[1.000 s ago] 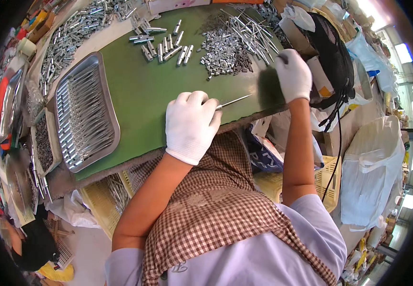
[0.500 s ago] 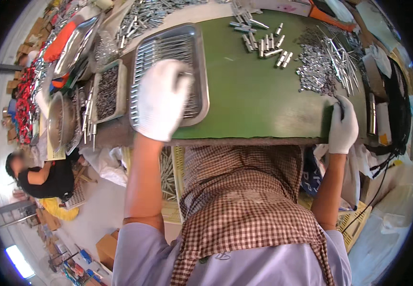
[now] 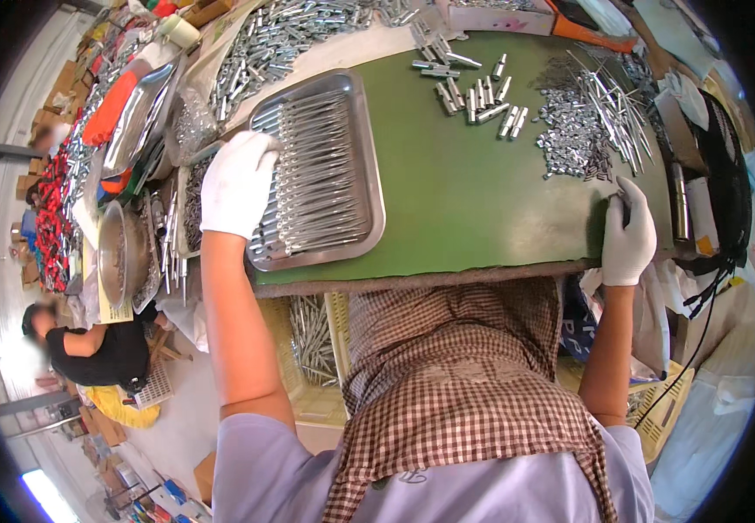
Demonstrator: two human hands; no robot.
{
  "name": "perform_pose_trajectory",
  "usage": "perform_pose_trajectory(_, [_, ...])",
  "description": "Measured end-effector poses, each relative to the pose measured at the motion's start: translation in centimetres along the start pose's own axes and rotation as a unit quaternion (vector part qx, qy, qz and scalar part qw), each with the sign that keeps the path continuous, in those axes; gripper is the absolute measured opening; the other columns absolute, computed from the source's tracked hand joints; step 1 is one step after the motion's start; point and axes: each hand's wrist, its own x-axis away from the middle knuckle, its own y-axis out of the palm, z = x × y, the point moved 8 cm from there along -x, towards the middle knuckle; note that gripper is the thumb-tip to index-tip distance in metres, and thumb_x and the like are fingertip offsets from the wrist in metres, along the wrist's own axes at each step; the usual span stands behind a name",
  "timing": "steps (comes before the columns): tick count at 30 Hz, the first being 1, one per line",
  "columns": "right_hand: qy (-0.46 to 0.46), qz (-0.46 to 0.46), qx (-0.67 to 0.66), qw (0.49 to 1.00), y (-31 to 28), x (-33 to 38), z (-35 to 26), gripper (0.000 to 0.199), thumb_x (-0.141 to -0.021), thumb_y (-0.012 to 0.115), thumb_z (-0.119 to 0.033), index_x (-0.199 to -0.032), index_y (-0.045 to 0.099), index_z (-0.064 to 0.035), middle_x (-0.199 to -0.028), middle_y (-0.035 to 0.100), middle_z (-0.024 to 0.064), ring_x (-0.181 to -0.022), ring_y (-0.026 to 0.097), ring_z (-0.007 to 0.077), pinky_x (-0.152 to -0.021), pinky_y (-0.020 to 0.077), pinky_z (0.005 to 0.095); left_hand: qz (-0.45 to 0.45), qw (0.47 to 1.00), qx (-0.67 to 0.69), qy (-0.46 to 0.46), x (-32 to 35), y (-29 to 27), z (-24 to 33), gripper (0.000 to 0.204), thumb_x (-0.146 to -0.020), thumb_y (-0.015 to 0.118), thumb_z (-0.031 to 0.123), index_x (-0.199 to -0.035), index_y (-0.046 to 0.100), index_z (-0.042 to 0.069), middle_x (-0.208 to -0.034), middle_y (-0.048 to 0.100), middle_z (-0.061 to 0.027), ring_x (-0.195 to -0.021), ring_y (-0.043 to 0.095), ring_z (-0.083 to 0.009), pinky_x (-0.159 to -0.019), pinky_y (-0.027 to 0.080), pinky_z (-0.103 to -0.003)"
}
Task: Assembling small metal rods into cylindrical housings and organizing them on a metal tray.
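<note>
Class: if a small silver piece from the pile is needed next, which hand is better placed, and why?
Probably the right hand: it is beside the table's right end, close to the pile. The left hand is far across, at the tray's left side.

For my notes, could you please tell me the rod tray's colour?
The rod tray is silver; the head view shows it.

Left hand (image 3: 236, 185): white knit glove (image 3: 227, 207), ending at the wrist
Right hand (image 3: 628, 234): matching white glove (image 3: 628, 257)
Shirt (image 3: 517, 488): pale lavender, short sleeves (image 3: 251, 462) ending well behind both grips
Apron (image 3: 473, 383): brown-and-white check, between and behind the grips
Mark (image 3: 412, 476): small, dark, script-like, beside the apron's edge
</note>
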Motion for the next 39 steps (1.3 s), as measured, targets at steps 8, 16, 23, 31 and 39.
perform_pose_trajectory(8, [0.034, 0.048, -0.031, 0.998, -0.5, 0.4, 0.3, 0.017, -0.09, 0.072, -0.012, -0.106, 0.068, -0.0075, -0.096, 0.073, 0.0104, -0.087, 0.072, 0.0261, -0.079, 0.054, 0.034, -0.001, 0.977, -0.049, 0.205, -11.7, 5.6, 9.7, 0.017, -0.09, 0.06, 0.018, -0.102, 0.068, 0.009, -0.101, 0.067, -0.0122, -0.098, 0.064, -0.0324, -0.088, 0.051, -0.043])
perform_pose_trajectory(16, [0.006, 0.057, -0.034, 0.998, -0.7, 0.2, 0.1, 0.016, -0.083, 0.07, -0.006, -0.099, 0.069, -0.0065, -0.091, 0.071, 0.0119, -0.083, 0.069, 0.0286, -0.077, 0.0539, 0.0354, -0.081, 0.969, -0.101, 0.211, -15.8, 11.5, 13.1, 0.026, -0.088, 0.062, 0.022, -0.105, 0.068, 0.004, -0.102, 0.067, -0.0185, -0.101, 0.064, -0.035, -0.09, 0.051, -0.044])
perform_pose_trajectory(23, [-0.038, 0.028, -0.04, 0.998, -1.1, 0.0, -0.8, 0.023, -0.081, 0.071, -0.006, -0.103, 0.074, -0.012, -0.086, 0.069, 0.0101, -0.079, 0.067, 0.0288, -0.073, 0.0528, 0.0367, -0.059, 0.989, 0.01, 0.136, -10.4, 6.7, 15.6, 0.017, -0.088, 0.061, 0.021, -0.092, 0.067, 0.006, -0.09, 0.067, -0.0162, -0.086, 0.066, -0.0337, -0.079, 0.052, -0.044])
perform_pose_trajectory(31, [-0.183, -0.172, -0.065, 0.966, 0.0, 0.7, -4.3, 0.016, -0.079, 0.07, -0.006, -0.095, 0.072, -0.0117, -0.09, 0.067, 0.0075, -0.089, 0.062, 0.031, -0.082, 0.0504, 0.0413, -0.066, 0.97, 0.122, 0.201, 1.7, 9.1, 25.3, 0.011, -0.08, 0.069, 0.013, -0.087, 0.062, 0.008, -0.084, 0.063, -0.0118, -0.082, 0.063, -0.0327, -0.076, 0.05, -0.046])
perform_pose_trajectory(39, [-0.188, -0.188, -0.027, 0.964, -0.3, 1.5, -5.2, 0.019, -0.077, 0.073, -0.008, -0.094, 0.072, -0.0152, -0.092, 0.067, 0.0049, -0.094, 0.062, 0.029, -0.088, 0.0484, 0.0414, 0.009, 0.964, 0.221, 0.148, 2.3, 9.4, 26.5, 0.014, -0.077, 0.073, 0.009, -0.089, 0.066, 0.008, -0.088, 0.064, -0.0101, -0.083, 0.061, -0.0324, -0.076, 0.048, -0.044])
